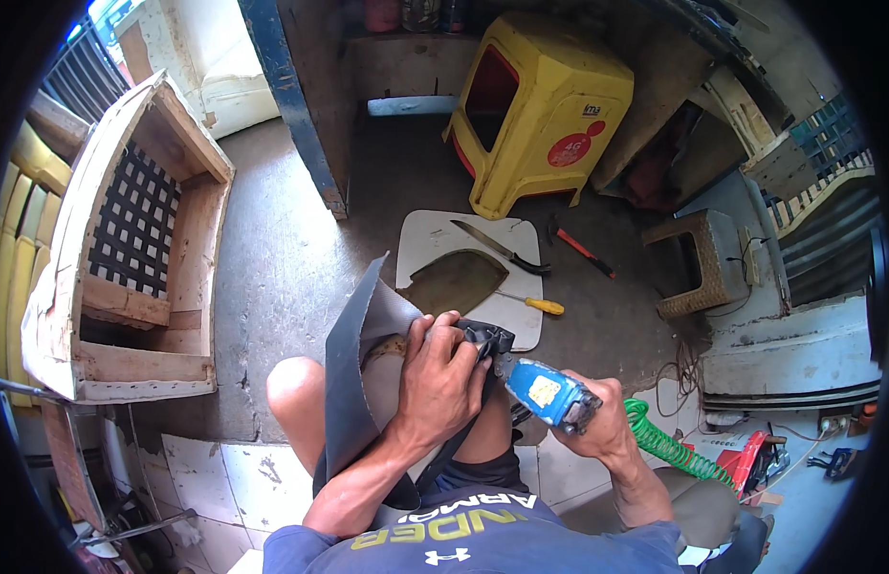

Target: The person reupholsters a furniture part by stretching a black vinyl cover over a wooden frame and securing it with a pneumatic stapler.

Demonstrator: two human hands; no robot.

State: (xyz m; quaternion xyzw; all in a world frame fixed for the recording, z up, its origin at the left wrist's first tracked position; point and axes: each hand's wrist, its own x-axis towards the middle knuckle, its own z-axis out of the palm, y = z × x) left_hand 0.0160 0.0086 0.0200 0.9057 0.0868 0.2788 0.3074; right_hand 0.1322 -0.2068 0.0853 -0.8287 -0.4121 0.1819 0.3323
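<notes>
In my right hand (602,421) is a blue staple gun (549,390), gripped by its handle, with a green coiled air hose (679,450) behind it. The gun's nose points left, close to a bunched black edge of material (487,337). My left hand (439,378) pinches and presses that edge, fingers curled over it. A large dark grey sheet of vinyl-like material (347,383) stands up from my lap beside my left forearm, its paler underside showing. What lies under the folded edge is mostly hidden by my left hand.
Ahead lies a white board (425,228) with a knife (502,247), dark curved piece (459,279) and yellow-handled screwdriver (540,304). A red-and-black hammer (583,251) rests beside it. Beyond stands a yellow plastic stool (559,105). A webbed wooden frame (191,258) is left, a brown stool (717,263) right.
</notes>
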